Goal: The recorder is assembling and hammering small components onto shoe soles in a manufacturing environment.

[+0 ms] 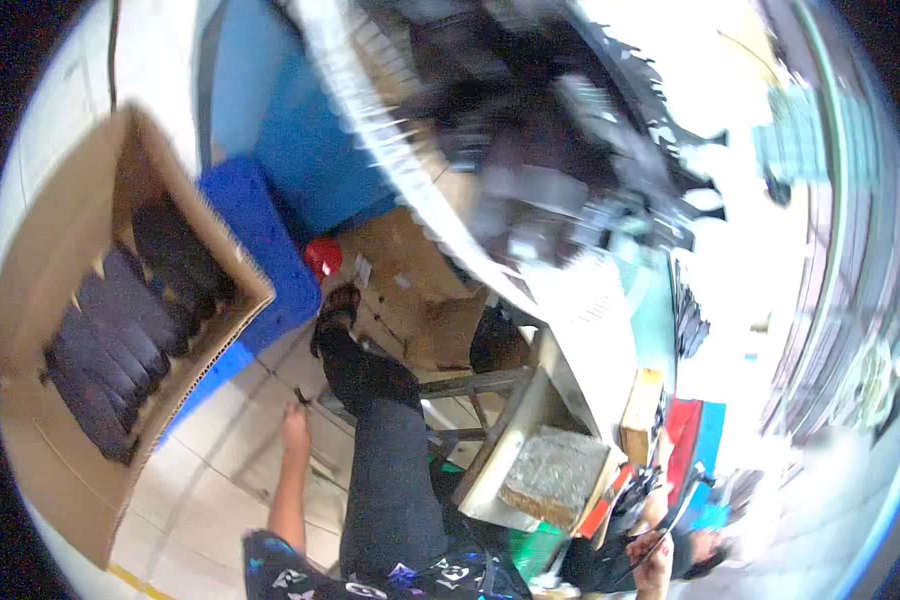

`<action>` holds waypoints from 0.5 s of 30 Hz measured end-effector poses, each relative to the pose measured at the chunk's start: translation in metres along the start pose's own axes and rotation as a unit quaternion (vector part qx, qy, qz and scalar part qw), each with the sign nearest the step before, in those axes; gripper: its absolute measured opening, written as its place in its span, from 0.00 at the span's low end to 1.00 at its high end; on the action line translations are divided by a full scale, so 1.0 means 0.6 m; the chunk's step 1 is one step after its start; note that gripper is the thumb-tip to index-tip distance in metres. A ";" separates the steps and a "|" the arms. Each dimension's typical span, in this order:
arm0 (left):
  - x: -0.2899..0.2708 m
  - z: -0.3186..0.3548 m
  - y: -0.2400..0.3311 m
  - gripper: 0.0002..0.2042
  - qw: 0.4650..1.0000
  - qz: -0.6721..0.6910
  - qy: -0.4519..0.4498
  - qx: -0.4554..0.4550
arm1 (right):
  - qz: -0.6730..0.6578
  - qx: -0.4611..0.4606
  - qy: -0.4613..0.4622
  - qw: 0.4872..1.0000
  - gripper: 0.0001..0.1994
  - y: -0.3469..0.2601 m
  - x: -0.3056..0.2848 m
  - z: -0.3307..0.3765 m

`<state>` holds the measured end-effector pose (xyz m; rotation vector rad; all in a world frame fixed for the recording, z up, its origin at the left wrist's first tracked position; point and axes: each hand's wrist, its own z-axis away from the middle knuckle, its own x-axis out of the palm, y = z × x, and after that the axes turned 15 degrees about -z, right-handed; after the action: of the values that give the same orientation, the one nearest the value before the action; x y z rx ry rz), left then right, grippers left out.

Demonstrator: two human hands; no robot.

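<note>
My left hand [295, 425] hangs low beside my left leg, above the tiled floor. Its fingers are closed at the tip of a small black piece [302, 398], whose kind is too small to make out. At the lower right, my right hand [652, 560] has its fingers closed round a thin dark strip [677, 515] that slants past it. To my left stands an open cardboard box [60, 250] holding rows of dark, flat pieces [120, 325]. Black parts [530, 130] lie heaped on the white worktop [410, 170], blurred by motion.
Under the cardboard box is a blue plastic crate [260, 240], with a round red thing [323, 257] beside it. An open drawer [500, 475] with a rough grey block [555, 475] juts out near my right leg. Another person's arm [655, 505] appears beyond my right hand.
</note>
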<state>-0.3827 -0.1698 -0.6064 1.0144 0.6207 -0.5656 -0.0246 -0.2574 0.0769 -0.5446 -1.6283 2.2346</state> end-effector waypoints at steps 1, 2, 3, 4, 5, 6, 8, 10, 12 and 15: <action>-0.097 0.021 0.051 0.08 0.990 -0.065 0.095 0.077 | -0.029 -0.038 0.011 0.999 0.19 0.011 0.016 0.017; -0.195 0.028 0.096 0.07 0.992 -0.030 0.072 0.099 | -0.065 -0.067 0.021 0.995 0.20 0.025 0.001 0.038; -0.284 0.036 0.143 0.07 0.991 0.003 0.045 0.125 | -0.076 -0.092 0.002 0.993 0.20 0.036 -0.005 0.066; -0.370 0.057 0.189 0.06 0.983 0.010 0.074 0.168 | -0.084 -0.110 -0.024 0.990 0.20 0.041 -0.012 0.082; -0.449 0.082 0.234 0.05 0.973 0.017 0.097 0.209 | -0.104 -0.127 -0.029 0.986 0.21 0.053 -0.026 0.096; -0.532 0.105 0.276 0.05 0.967 -0.009 0.112 0.227 | -0.124 -0.143 -0.035 0.981 0.22 0.069 -0.035 0.106; -0.683 0.157 0.366 0.06 0.930 -0.027 0.171 0.324 | -0.144 -0.184 -0.060 0.970 0.22 0.091 -0.065 0.121; -0.818 0.215 0.437 0.08 0.887 -0.063 0.271 0.369 | -0.172 -0.221 -0.074 0.957 0.21 0.117 -0.092 0.129; -0.913 0.249 0.474 0.06 0.805 -0.091 0.438 0.389 | -0.208 -0.237 -0.081 0.946 0.20 0.133 -0.115 0.123; -1.004 0.225 0.580 0.08 0.690 -0.086 0.575 0.431 | -0.225 -0.289 -0.085 0.927 0.17 0.153 -0.129 0.117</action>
<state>-0.5344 -0.0589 0.0769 2.2711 1.6658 -0.2934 0.0062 -0.3794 0.0176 -0.0802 -2.2421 1.4928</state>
